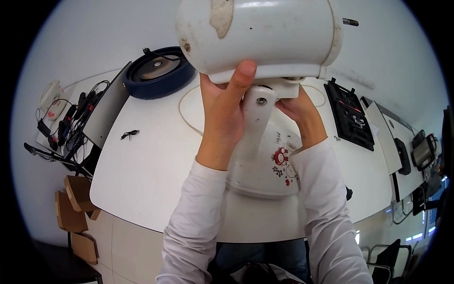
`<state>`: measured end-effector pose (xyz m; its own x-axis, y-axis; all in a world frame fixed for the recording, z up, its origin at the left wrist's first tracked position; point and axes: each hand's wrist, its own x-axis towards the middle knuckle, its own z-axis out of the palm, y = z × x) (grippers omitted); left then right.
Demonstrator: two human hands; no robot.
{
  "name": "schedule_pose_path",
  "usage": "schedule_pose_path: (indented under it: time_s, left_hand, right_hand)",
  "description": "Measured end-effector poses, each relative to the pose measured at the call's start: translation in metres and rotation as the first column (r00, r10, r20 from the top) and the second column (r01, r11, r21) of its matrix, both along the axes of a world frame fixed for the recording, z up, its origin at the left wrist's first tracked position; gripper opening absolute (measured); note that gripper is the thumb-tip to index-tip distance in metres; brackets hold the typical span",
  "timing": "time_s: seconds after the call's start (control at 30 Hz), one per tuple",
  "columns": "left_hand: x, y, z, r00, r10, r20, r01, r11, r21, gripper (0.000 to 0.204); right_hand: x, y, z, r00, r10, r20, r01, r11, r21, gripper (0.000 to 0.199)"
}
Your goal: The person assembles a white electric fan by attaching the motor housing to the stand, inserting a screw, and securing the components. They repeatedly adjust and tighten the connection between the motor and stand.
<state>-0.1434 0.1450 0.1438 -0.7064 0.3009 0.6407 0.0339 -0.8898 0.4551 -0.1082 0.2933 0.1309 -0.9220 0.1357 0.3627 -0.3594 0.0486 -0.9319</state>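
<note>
Got the old white fan motor housing (265,33) tipped up right in front of me, above its base (265,175) sitting on the white counter (151,161). My left hand (222,113) is clamped on the housing's underside, thumb pressed up against it. My right hand (300,111) is curled around the neck joint (261,102). Best bet, I reckon: keep the weight on the left, and don't let the head flop. Fan guard (158,71) is off to the side.

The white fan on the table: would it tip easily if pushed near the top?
Probably top-heavy: the bulky motor housing sits on a slim neck. The broad round base should resist tipping somewhat. Both hands, left hand and right hand, steady it.
</note>
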Motion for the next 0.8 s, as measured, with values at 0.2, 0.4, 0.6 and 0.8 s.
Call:
schedule_pose_path:
  time_s: [0.2, 0.4, 0.6, 0.8]
  left_hand:
    - [-0.004, -0.002, -0.002, 1.0, -0.012, -0.005, 0.012, 1.0, -0.004, 0.073]
    - [-0.007, -0.004, -0.005, 0.999, -0.037, 0.015, 0.037, 0.999, 0.014, 0.072]
    - [-0.003, -0.001, -0.002, 1.0, -0.011, 0.028, 0.01, 0.999, 0.034, 0.075]
    - [-0.006, -0.004, -0.004, 0.999, -0.024, 0.046, 0.023, 0.999, 0.024, 0.077]
  right_hand:
    - [0.02, -0.001, 0.012, 0.985, 0.136, 0.105, -0.106, 0.963, -0.246, 0.051]
    - [0.042, -0.025, -0.002, 0.999, 0.037, -0.035, -0.037, 0.999, -0.009, 0.055]
    - [0.042, -0.062, 0.002, 0.982, -0.159, -0.105, 0.144, 0.979, -0.142, 0.049]
    - [0.042, -0.071, 0.004, 0.967, -0.242, -0.084, 0.231, 0.964, -0.13, 0.039]
